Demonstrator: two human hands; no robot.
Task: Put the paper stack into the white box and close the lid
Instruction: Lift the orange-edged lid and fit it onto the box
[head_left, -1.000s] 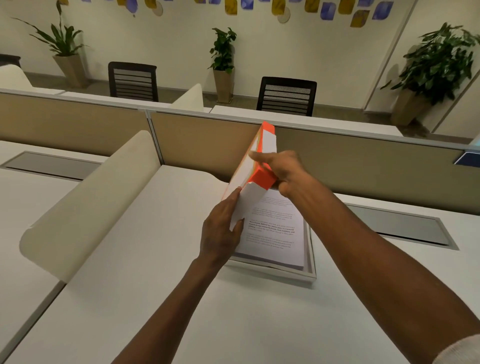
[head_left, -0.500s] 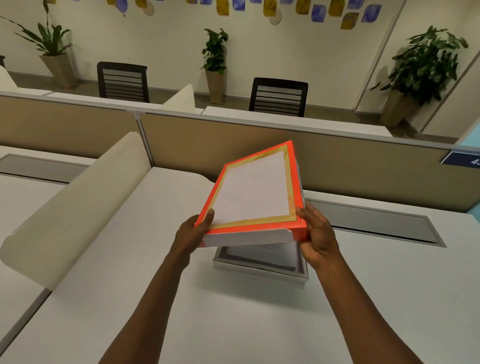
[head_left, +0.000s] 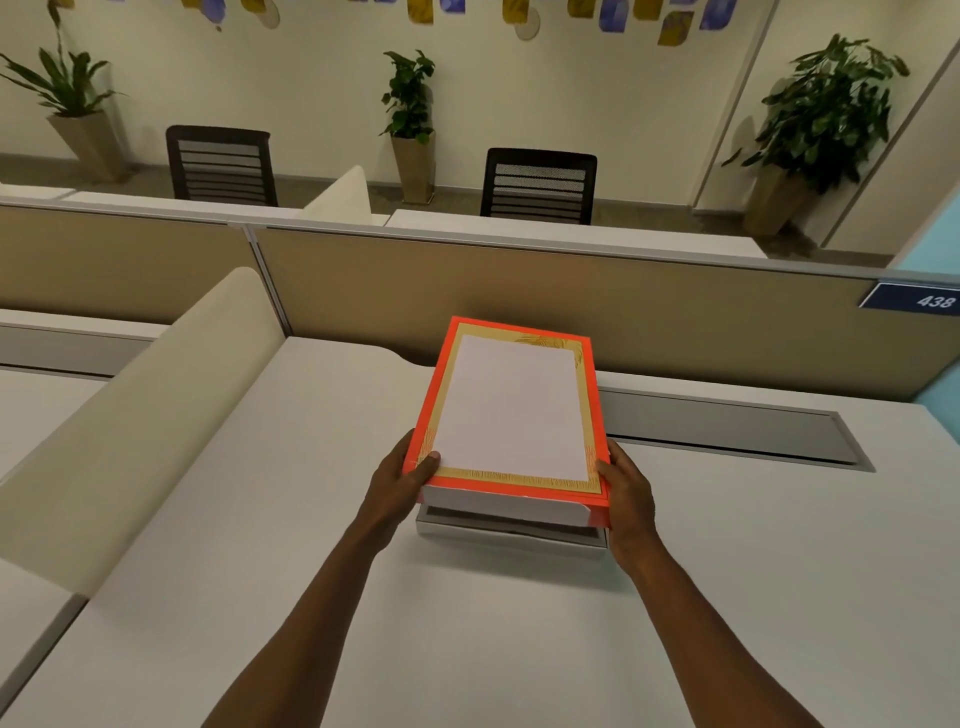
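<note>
Gripping the near-left corner of the orange-bordered lid (head_left: 511, 410), the left hand (head_left: 397, 488) clamps it from the side, thumb on top; the lid hovers just above the white box (head_left: 511, 532), which sits mid-desk toward the far partition edge. The right hand (head_left: 626, 499) clamps the near-right corner. The paper stack is hidden, presumably inside; the lid still needs lowering to seat.

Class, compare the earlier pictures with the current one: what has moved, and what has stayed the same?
The lid swung from on edge to flat and came down over the box, not yet seated. The left hand and right hand shifted to grip its near corners. The box stayed on the desk.
</note>
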